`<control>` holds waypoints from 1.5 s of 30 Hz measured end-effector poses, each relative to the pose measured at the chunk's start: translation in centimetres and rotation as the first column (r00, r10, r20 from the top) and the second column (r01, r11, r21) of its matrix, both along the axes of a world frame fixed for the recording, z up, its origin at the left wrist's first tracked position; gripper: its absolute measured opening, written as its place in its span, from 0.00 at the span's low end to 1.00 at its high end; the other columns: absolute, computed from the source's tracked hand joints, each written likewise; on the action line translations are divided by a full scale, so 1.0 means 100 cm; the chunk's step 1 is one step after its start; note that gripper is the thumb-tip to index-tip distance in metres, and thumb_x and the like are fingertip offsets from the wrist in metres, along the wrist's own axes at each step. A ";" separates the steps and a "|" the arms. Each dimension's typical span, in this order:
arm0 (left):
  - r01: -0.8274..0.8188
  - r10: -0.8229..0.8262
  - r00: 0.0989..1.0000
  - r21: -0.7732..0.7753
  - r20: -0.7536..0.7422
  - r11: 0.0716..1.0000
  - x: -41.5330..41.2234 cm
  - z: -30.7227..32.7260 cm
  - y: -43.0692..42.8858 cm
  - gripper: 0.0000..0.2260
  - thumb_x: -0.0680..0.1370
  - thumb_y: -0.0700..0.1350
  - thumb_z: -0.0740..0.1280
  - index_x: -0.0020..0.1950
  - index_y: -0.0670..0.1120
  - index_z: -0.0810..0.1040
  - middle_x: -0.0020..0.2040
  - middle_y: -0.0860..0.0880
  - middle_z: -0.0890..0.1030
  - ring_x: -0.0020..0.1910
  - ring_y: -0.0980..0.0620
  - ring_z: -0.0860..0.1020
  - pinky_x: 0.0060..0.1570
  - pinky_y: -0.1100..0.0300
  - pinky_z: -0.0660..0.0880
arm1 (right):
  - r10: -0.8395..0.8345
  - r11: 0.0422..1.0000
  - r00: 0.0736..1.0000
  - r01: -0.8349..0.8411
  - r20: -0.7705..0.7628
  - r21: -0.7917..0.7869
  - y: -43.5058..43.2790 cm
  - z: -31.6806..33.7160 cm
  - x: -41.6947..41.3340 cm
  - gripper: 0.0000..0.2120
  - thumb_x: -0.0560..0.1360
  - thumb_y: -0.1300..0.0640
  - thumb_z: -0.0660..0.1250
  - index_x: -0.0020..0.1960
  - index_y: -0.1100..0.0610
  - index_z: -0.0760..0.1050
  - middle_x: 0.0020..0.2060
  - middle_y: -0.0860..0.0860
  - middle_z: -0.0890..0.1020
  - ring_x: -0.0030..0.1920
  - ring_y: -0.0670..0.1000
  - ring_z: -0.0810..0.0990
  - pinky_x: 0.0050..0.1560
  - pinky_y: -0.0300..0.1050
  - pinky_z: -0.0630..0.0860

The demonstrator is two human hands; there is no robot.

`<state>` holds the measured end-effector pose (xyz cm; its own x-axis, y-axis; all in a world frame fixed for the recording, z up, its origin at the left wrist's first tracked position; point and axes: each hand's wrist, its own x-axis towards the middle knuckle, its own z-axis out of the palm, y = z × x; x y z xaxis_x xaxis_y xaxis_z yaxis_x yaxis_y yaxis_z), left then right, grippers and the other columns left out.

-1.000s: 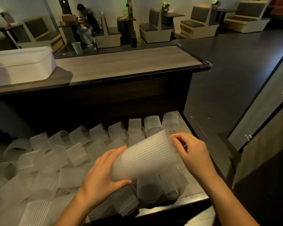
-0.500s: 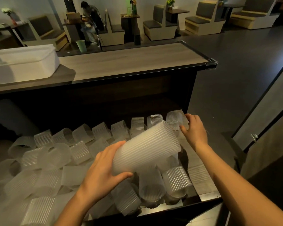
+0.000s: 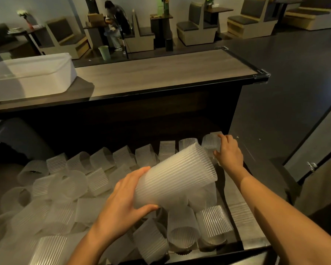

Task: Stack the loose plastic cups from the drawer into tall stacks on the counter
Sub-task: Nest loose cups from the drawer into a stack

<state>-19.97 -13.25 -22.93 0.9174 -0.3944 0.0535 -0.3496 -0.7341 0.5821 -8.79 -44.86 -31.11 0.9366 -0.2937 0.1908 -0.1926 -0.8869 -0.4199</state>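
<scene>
1. The left hand (image 3: 122, 203) has its grip clamped on the narrow base end of a held stack (image 3: 176, 176) of nested ribbed, translucent cups. The thumb is underneath and the fingers lie over the top. How many cups are nested cannot be told.
2. The held stack lies tilted in the air above the open drawer (image 3: 256, 242), near the middle of the view. Its wide mouth points toward 2 o'clock.
3. The right hand (image 3: 228, 152) is stretched out at 1 o'clock from the stack's mouth. Its grip is closed round the end cup (image 3: 208, 143), with the fingers curled over the cup's far side and the thumb on its near side.
4. The end cup is the last one at the right of the row along the drawer's back edge, just beside the stack's mouth.
5. The drawer fills the view from 9 o'clock round to 5 o'clock. The loose cups (image 3: 96, 180) lie heaped in it, mostly on their sides, and thin out toward the right wall.
6. The wood-grain tabletop (image 3: 161, 73) runs across at 12 o'clock beyond the drawer. A white tub (image 3: 31, 75) sits on its left end at 10 o'clock.
7. Behind the tabletop are booth seats (image 3: 197, 25). A seated person (image 3: 116, 18) is at a table at 12 o'clock, with a green bin (image 3: 104, 52) on the floor nearby.
</scene>
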 end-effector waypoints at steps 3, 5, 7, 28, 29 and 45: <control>-0.010 0.010 1.000 0.006 -0.007 1.000 0.003 0.000 0.000 0.34 0.60 0.70 0.60 0.64 0.70 0.53 0.62 0.75 0.56 0.62 0.64 0.60 0.62 0.62 0.61 | 0.000 1.000 1.000 0.000 0.029 0.006 0.000 -0.001 0.006 0.27 0.72 0.60 0.68 0.69 0.58 0.63 0.63 0.57 0.69 0.60 0.57 0.71 0.54 0.50 0.74; -0.020 0.020 1.000 0.008 -0.010 1.000 0.005 -0.001 0.001 0.34 0.60 0.70 0.60 0.64 0.70 0.54 0.62 0.74 0.56 0.62 0.64 0.60 0.63 0.62 0.61 | -0.008 0.999 0.997 0.005 0.071 0.039 -0.001 -0.001 0.009 0.24 0.73 0.62 0.66 0.68 0.58 0.64 0.63 0.56 0.70 0.60 0.57 0.71 0.55 0.51 0.74; -0.025 0.025 1.000 0.003 -0.006 1.000 0.008 -0.001 0.001 0.34 0.60 0.70 0.60 0.64 0.70 0.54 0.62 0.74 0.56 0.62 0.64 0.60 0.63 0.62 0.61 | -0.023 0.996 0.994 0.013 0.108 0.089 -0.003 0.000 0.012 0.21 0.74 0.63 0.64 0.66 0.58 0.66 0.62 0.56 0.71 0.60 0.56 0.72 0.55 0.50 0.74; -0.007 0.007 1.000 -0.007 0.001 1.000 0.023 -0.006 0.002 0.34 0.60 0.70 0.60 0.64 0.69 0.55 0.61 0.73 0.57 0.63 0.62 0.61 0.65 0.56 0.63 | 0.161 0.285 0.926 -0.374 0.340 0.882 0.024 0.113 -0.072 0.17 0.52 0.37 0.76 0.36 0.46 0.82 0.32 0.43 0.83 0.35 0.41 0.81 0.34 0.34 0.77; -0.005 0.005 1.000 -0.007 -0.002 1.000 0.023 -0.006 0.003 0.34 0.60 0.70 0.60 0.64 0.68 0.55 0.62 0.73 0.57 0.63 0.62 0.61 0.66 0.56 0.63 | 0.208 0.344 0.926 -0.370 0.315 0.863 0.024 0.111 -0.072 0.11 0.58 0.43 0.76 0.38 0.46 0.82 0.32 0.42 0.83 0.35 0.40 0.81 0.33 0.32 0.76; -0.004 0.004 1.000 -0.001 0.030 1.000 0.019 -0.013 0.014 0.35 0.61 0.69 0.62 0.66 0.69 0.54 0.64 0.69 0.61 0.64 0.61 0.63 0.64 0.59 0.62 | 0.213 0.801 0.940 -0.323 0.265 0.503 0.055 0.077 -0.064 0.11 0.78 0.55 0.57 0.55 0.53 0.77 0.47 0.48 0.80 0.49 0.43 0.77 0.45 0.30 0.72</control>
<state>-18.04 -11.86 -24.26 0.9170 -0.3904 0.0819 -0.3640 -0.7349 0.5723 -15.16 -39.31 -23.39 0.9559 -0.1421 0.2569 0.1496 -0.5170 -0.8428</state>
